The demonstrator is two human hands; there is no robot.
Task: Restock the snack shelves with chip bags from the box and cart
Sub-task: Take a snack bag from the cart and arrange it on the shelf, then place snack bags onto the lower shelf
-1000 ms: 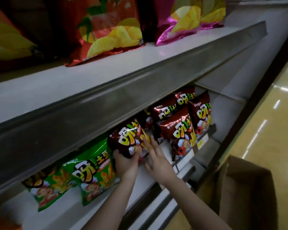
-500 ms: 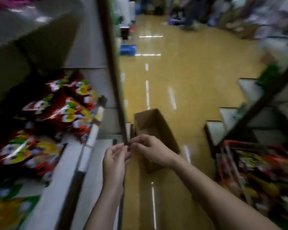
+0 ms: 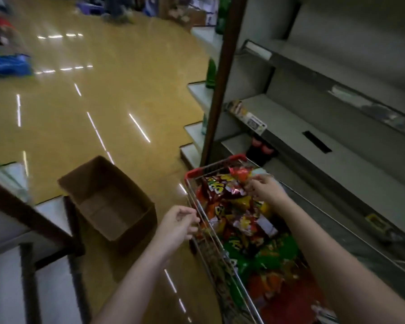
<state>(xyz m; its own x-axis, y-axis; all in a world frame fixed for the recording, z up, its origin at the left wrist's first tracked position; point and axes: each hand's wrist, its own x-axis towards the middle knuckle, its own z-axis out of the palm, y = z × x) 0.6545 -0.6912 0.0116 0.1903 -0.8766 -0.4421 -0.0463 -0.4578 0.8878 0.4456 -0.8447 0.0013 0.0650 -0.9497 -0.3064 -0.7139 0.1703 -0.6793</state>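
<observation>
Looking down an aisle with a shiny yellow floor, light streaks reflected all over it. Wire shopping cart with red corner trim parked on the right, stuffed with chip bags: dark red and yellow ones heaped toward the far end, green ones further back toward the camera, more red at the near end. Right hand reaching into the far end of the cart, fingers curled and pinching the top of a red chip bag sitting on the heap. Left hand hovering just beside the cart's left rail, fingers loosely curled, nothing in them; touching the wire or not, can't tell, too blurry. Brown cardboard box on the floor left of the cart, flaps up, bare cardboard bottom showing. Grey shelves running along the right side, close to the cart, with a small yellow price tag on one edge and two dark bottles with red caps on a lower shelf just past the cart. Green bottles on the end shelves beyond a brown upright post. Another shelf unit at the near left, mostly blurred. Blue stuff on the floor far left, too smeared to make out.
</observation>
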